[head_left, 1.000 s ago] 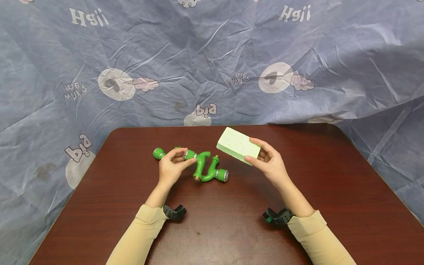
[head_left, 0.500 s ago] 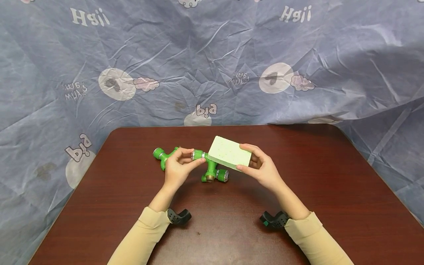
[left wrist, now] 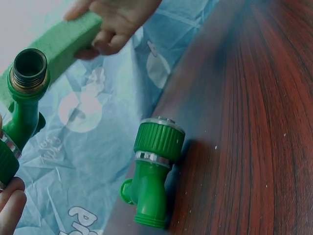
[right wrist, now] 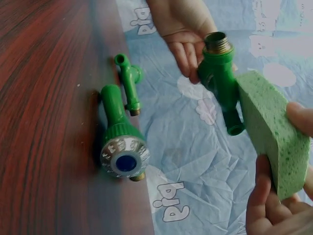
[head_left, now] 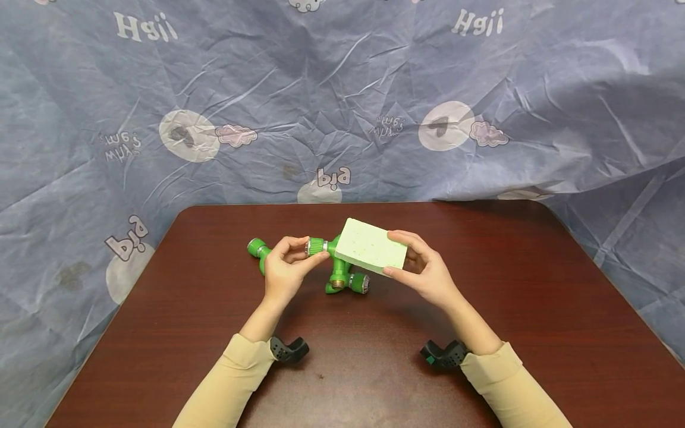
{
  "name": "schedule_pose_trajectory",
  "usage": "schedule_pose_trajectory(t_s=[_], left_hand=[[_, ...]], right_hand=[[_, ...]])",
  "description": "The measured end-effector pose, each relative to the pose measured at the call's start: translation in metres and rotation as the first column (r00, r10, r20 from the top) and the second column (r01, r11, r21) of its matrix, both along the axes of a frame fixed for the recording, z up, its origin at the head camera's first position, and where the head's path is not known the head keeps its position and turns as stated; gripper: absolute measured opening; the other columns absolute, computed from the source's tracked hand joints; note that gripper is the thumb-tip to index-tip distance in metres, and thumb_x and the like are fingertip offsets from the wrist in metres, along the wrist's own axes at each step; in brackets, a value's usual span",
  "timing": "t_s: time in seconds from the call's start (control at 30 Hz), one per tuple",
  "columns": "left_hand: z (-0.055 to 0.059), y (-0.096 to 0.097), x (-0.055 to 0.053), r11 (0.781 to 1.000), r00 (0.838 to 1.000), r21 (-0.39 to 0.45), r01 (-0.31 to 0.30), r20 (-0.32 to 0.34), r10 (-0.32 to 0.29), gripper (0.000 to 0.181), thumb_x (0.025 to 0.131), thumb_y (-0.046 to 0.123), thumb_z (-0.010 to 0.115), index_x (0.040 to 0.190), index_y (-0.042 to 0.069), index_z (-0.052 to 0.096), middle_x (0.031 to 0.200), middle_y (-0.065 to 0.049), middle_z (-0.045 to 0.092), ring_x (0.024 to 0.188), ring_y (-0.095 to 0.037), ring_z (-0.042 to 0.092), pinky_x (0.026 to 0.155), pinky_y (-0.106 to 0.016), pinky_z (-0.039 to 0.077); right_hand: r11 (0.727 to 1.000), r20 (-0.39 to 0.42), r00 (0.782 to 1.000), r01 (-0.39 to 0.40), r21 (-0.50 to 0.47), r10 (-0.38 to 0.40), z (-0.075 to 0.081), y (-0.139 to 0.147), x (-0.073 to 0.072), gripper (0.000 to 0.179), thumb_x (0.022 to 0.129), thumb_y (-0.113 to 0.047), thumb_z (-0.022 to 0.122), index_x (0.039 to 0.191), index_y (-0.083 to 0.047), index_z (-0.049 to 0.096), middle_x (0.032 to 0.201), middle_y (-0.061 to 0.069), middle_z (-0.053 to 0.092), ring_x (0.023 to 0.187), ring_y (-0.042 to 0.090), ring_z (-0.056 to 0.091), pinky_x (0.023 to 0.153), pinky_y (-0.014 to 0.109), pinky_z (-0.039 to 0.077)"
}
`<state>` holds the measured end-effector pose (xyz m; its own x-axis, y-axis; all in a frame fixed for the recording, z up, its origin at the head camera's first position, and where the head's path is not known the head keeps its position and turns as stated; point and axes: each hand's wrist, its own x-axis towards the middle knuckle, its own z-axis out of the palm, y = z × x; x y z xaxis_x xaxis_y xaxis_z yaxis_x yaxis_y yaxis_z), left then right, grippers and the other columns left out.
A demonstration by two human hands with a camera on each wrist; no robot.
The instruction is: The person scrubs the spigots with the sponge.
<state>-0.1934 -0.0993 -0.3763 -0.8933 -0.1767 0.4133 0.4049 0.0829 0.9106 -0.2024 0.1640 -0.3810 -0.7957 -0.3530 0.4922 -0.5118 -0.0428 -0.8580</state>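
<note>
My left hand [head_left: 283,268] pinches the ribbed knob of a green faucet [head_left: 339,266] between thumb and fingers, holding it up over the table. Its threaded brass end [right wrist: 217,44] shows in both wrist views. In my right hand [head_left: 425,270] is a pale green sponge [head_left: 371,245], gripped at one end by thumb and fingers. The sponge's far end lies against the faucet body in the right wrist view [right wrist: 266,132] and hides part of it in the head view. Below the held faucet, a second green faucet [head_left: 360,283] lies on the table.
A third green faucet [head_left: 259,249] lies on the table behind my left hand, partly hidden by it. The dark brown wooden table [head_left: 481,267] runs back to a blue-grey printed cloth [head_left: 342,107]. Black wrist mounts [head_left: 289,351] sit at both cuffs.
My left hand brought the faucet rightward while my right hand brought the sponge left and down onto it. Over the last half second the faucet shifted slightly up and left; the sponge hardly moved.
</note>
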Motion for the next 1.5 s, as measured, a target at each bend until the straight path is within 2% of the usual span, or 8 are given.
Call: schedule_pose_trajectory(t_s=[0.17,0.5,0.77,0.9,1.03,1.2,1.37,1.5], left_hand=[[0.000,0.001,0.001,1.000,1.000,0.023,0.018,-0.019,-0.017,0.038,0.066,-0.008,0.081,0.098,-0.013,0.061,0.099,-0.024,0.064,0.076,-0.027,0.065,0.063,-0.023,0.055],[-0.003,0.002,-0.001,0.998,0.998,0.042,0.042,-0.039,-0.040,0.040,0.066,-0.008,0.081,0.100,-0.012,0.062,0.099,-0.024,0.064,0.075,-0.019,0.066,0.063,-0.022,0.055],[-0.003,0.003,-0.001,0.994,0.994,0.083,0.076,-0.079,-0.069,0.039,0.066,-0.012,0.078,0.100,-0.016,0.059,0.097,-0.029,0.062,0.074,-0.012,0.066,0.063,-0.022,0.055],[-0.003,0.004,0.000,0.992,0.995,0.090,0.085,-0.065,-0.080,0.039,0.066,-0.012,0.078,0.100,-0.015,0.060,0.098,-0.027,0.062,0.074,-0.014,0.066,0.063,-0.023,0.055],[-0.003,0.007,0.002,0.992,0.993,0.069,0.109,-0.044,-0.106,0.039,0.067,-0.011,0.079,0.101,-0.014,0.060,0.101,-0.025,0.063,0.076,-0.024,0.066,0.066,-0.025,0.056],[-0.004,0.010,0.004,0.991,0.992,0.055,0.122,-0.044,-0.120,0.038,0.067,-0.010,0.079,0.100,-0.013,0.061,0.100,-0.025,0.064,0.076,-0.028,0.066,0.067,-0.027,0.056],[-0.006,0.011,0.004,0.989,0.989,0.057,0.136,-0.060,-0.133,0.038,0.066,-0.011,0.079,0.099,-0.013,0.061,0.097,-0.027,0.064,0.073,-0.018,0.066,0.067,-0.030,0.057],[-0.006,0.009,0.002,0.991,0.990,0.057,0.120,-0.079,-0.115,0.038,0.066,-0.012,0.079,0.099,-0.014,0.060,0.098,-0.027,0.064,0.074,-0.016,0.066,0.068,-0.032,0.057]], right_hand=[[0.993,0.017,0.999,-0.038,0.112,0.036,0.000,0.005,0.000,0.058,0.076,0.011,0.072,0.129,0.004,0.050,0.132,0.016,0.045,0.094,0.021,0.061,0.073,0.026,0.054],[0.998,0.000,0.999,0.044,0.052,-0.044,-0.002,0.002,-0.002,0.059,0.076,0.012,0.070,0.131,0.004,0.049,0.133,0.017,0.044,0.094,0.018,0.060,0.074,0.025,0.054],[0.988,-0.023,0.998,-0.055,0.144,0.058,0.002,0.009,-0.001,0.059,0.075,0.012,0.072,0.129,0.004,0.051,0.132,0.016,0.045,0.096,0.022,0.060,0.074,0.027,0.053],[0.996,-0.028,1.000,-0.001,0.088,0.004,0.004,0.010,-0.001,0.059,0.075,0.014,0.071,0.129,0.006,0.050,0.131,0.017,0.045,0.094,0.019,0.060,0.073,0.024,0.053],[0.996,-0.029,0.996,0.083,0.024,-0.083,0.002,0.004,-0.001,0.058,0.074,0.016,0.070,0.129,0.007,0.050,0.131,0.017,0.045,0.089,0.017,0.061,0.073,0.022,0.053],[0.989,-0.036,0.989,0.145,0.011,-0.145,-0.001,-0.006,0.003,0.059,0.074,0.015,0.071,0.129,0.004,0.052,0.131,0.015,0.045,0.088,0.016,0.060,0.072,0.021,0.052],[0.987,-0.076,0.985,0.157,0.030,-0.155,-0.003,-0.009,0.005,0.060,0.073,0.015,0.072,0.128,0.003,0.053,0.131,0.015,0.046,0.090,0.016,0.058,0.072,0.020,0.051],[0.989,-0.076,0.989,0.133,0.056,-0.129,0.001,-0.003,0.002,0.059,0.072,0.016,0.072,0.127,0.004,0.053,0.130,0.016,0.047,0.089,0.016,0.060,0.071,0.021,0.052]])
